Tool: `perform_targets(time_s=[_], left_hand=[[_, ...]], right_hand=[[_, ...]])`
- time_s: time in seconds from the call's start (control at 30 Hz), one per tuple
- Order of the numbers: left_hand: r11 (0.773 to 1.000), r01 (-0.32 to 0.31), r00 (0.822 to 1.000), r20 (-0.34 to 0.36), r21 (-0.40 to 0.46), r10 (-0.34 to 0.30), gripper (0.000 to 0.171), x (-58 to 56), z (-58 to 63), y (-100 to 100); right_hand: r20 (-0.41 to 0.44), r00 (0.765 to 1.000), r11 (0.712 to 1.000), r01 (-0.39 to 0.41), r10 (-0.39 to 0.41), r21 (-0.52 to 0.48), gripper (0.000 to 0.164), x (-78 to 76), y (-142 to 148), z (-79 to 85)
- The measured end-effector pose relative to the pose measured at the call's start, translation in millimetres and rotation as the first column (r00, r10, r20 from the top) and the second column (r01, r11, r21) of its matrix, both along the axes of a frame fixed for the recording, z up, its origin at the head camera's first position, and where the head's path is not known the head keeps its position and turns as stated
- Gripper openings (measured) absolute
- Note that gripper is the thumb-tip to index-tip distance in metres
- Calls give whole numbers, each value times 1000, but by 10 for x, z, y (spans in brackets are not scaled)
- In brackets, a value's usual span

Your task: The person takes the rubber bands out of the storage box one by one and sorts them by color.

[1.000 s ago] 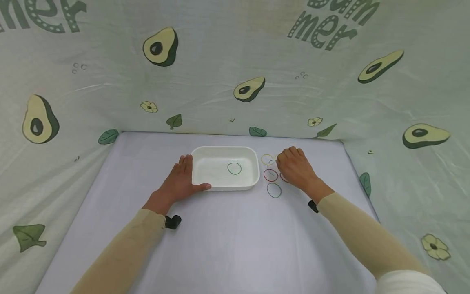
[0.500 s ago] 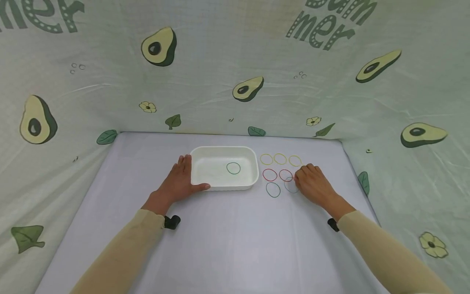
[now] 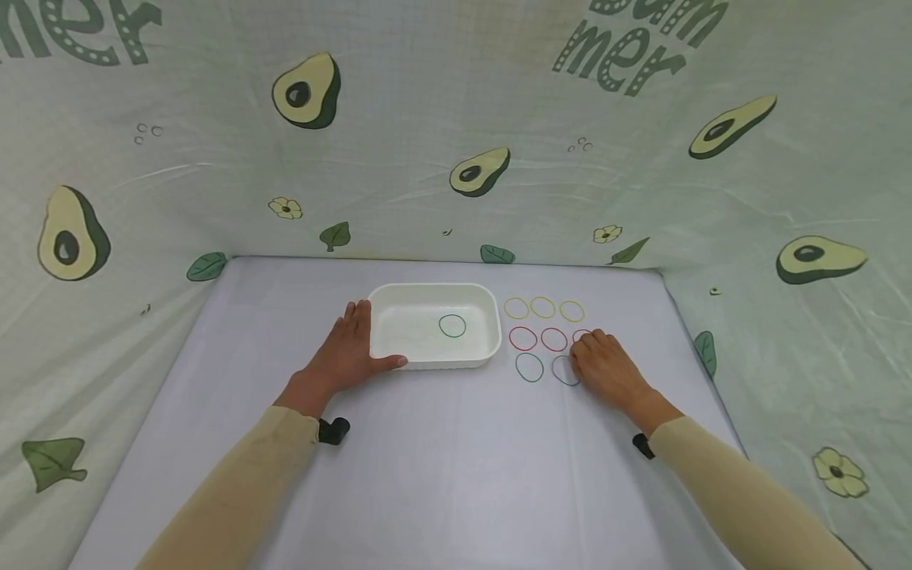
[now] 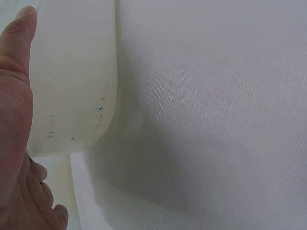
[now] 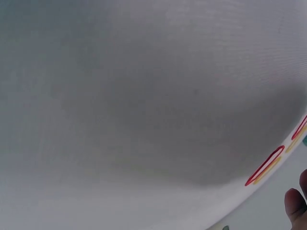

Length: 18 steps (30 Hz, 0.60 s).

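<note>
My left hand (image 3: 342, 348) rests straight-fingered against the left side of a white plastic tray (image 3: 385, 352), its thumb along the front edge. A green rubber band (image 3: 464, 320) lies inside the tray. My right hand (image 3: 606, 370), fingers bent, pinches the right side of a dark green rubber band (image 3: 553, 368) low over the table. Left of that one lies another green rubber band (image 3: 516, 370). Behind them is a row of red rubber bands, the leftmost red band (image 3: 510, 339) nearest the tray; my right fingers partly hide the rightmost red band (image 3: 582, 331).
A back row of yellow rubber bands, with one yellow band (image 3: 531, 307) in its middle, lies right of the tray. White cloth covers the table (image 3: 456, 459). A hanging sheet (image 3: 399, 103) with avocado prints stands behind and at both sides.
My right hand has moved right and toward me from the yellow row, bringing the dark green band down beside the other green one. The left hand and tray stay in place.
</note>
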<state>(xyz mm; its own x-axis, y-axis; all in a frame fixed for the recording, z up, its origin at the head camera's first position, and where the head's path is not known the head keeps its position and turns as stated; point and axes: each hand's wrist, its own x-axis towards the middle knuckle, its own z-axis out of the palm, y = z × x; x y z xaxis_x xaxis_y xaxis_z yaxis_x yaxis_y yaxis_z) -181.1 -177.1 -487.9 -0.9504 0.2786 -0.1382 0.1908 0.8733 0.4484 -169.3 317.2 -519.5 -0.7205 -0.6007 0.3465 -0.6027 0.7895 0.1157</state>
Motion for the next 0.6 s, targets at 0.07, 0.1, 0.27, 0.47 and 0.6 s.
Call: perform_targets(time_s=[0.07, 0.1, 0.27, 0.47, 0.6], left_hand=[[1000, -2, 1000, 1, -2, 2, 131, 0, 1, 1], [1000, -3, 1000, 1, -1, 3, 131, -2, -1, 1], [1000, -14, 1000, 8, 5, 14, 133, -8, -11, 4], [1000, -17, 1000, 14, 7, 17, 133, -4, -2, 4], [1000, -16, 1000, 20, 6, 15, 133, 3, 9, -1]], right_hand=[[1, 1000, 1000, 2, -2, 6, 15, -8, -1, -12], [4, 1000, 1000, 4, -4, 11, 15, -11, 1, -17], [-8, 1000, 1000, -2, 2, 4, 16, -17, -5, -36], [-41, 999, 1000, 0, 0, -6, 12, -35, -32, -24], [-51, 999, 1000, 16, -17, -21, 10, -95, -109, 58]])
